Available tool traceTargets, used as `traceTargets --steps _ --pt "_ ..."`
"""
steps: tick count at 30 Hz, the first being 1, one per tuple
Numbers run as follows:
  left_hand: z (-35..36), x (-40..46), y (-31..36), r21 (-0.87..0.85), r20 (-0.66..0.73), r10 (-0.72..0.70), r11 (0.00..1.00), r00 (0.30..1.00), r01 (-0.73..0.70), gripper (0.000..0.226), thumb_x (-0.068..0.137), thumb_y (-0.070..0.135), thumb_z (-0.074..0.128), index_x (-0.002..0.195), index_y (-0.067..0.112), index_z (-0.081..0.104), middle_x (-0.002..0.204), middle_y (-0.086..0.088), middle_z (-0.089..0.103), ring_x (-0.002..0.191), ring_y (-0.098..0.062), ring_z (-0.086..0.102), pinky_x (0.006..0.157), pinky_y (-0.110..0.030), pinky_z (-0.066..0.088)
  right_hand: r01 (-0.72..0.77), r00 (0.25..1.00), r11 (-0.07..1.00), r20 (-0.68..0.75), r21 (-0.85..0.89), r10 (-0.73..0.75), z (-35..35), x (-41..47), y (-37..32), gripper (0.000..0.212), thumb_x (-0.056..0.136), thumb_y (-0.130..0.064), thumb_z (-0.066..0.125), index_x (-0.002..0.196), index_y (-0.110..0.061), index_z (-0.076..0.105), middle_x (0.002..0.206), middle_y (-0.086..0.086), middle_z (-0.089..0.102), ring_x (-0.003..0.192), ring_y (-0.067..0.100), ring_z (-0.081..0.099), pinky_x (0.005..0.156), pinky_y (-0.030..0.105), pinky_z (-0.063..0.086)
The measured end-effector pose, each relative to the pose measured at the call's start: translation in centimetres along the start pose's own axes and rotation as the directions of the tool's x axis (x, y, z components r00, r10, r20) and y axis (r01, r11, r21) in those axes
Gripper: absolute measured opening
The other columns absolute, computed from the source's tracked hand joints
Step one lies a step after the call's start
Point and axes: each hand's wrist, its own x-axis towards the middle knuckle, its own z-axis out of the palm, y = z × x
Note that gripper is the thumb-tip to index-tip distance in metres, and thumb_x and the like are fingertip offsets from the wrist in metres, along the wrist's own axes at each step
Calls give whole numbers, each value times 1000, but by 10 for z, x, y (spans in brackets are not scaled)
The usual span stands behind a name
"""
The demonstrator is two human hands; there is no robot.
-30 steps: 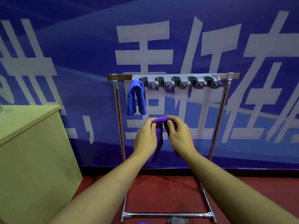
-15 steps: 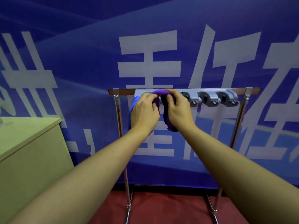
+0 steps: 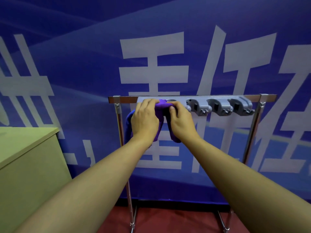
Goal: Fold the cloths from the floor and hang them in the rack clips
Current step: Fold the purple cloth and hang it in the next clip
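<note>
Before a blue banner (image 3: pixel 84 73) and red floor (image 3: pixel 176 221), both hands (image 3: pixel 161 118) grip a purple cloth (image 3: pixel 161 106), seemingly at the rack (image 3: pixel 267 98) clips.

left arm (image 3: pixel 94 179): bare from hand to frame edge at 7 o'clock, no sleeve | right arm (image 3: pixel 235 174): bare to frame edge at 4 o'clock, no sleeve | left hand (image 3: pixel 144 120): no glove, ring or watch | right hand (image 3: pixel 181 121): no glove, ring or watch, short thumbnail
</note>
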Motion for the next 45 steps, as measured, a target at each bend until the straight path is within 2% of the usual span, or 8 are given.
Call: traceTargets --steps 8,21,26,30,34,38,43,45 --pt "-1 12 -5 -34 124 -54 998 991 58 30 85 22 60 114 24 58 115 4 58 110 -18 52 81 -34 48 -13 1000 1000 6 0 13 0 9 -5 26 107 -27 37 120 -20 59 98 -12 64 90 -1 61 73 15 46" --pt "13 2 -13 146 144 24 988 989 -46 49 88 -1 62 133 16 51 128 -5 54 121 -25 50 94 -38 51 -50 999 999 7 -16 50 0 7 -3 27 107 -24 37 124 -20 58 106 -9 63 91 0 58 72 10 41" --pt "22 -12 -11 -98 238 -113 985 965 139 60 91 -6 52 145 20 45 138 -7 55 124 -28 55 97 -43 53 -67 998 997 10 -35 68 5 -1 5 27 106 -26 38 122 -21 59 113 0 68 102 14 63 86 30 51" --pt "22 -17 -13 -137 264 -129 976 956 170 77 89 -9 52 155 27 32 143 -7 52 124 -27 57 99 -43 53 -68 997 997 27 -20 69 8 -8 8 27 107 -26 38 122 -22 59 116 -2 67 106 12 62 88 26 50" --pt "25 -18 -13 -180 318 -104 969 942 168 82 85 -10 50 151 37 34 120 -5 56 105 -26 61 85 -42 58 -83 996 997 15 -5 83 8 -12 7 28 107 -25 36 123 -19 58 111 -5 64 102 11 59 84 24 47" --pt "26 -17 -16 -339 388 -129 900 912 272 79 84 -4 47 143 48 41 120 2 60 102 -16 63 87 -41 59 -105 994 994 5 40 105 10 -15 5 29 108 -27 35 122 -19 59 107 -7 64 98 10 60 83 27 49" --pt "20 -24 -12 -635 545 -174 553 820 540 43 101 52 44 142 43 50 140 12 58 126 -8 55 112 -38 44 -149 989 981 9 120 149 11 -18 2 35 107 -38 32 118 -26 64 105 -10 68 98 4 62 80 24 50" --pt "21 -24 -14 -634 534 -234 525 812 568 43 104 51 37 144 41 50 143 8 58 129 -12 56 113 -42 44 -157 988 981 19 112 155 11 -17 1 33 107 -38 35 118 -26 63 103 -12 67 97 5 62 79 24 50"
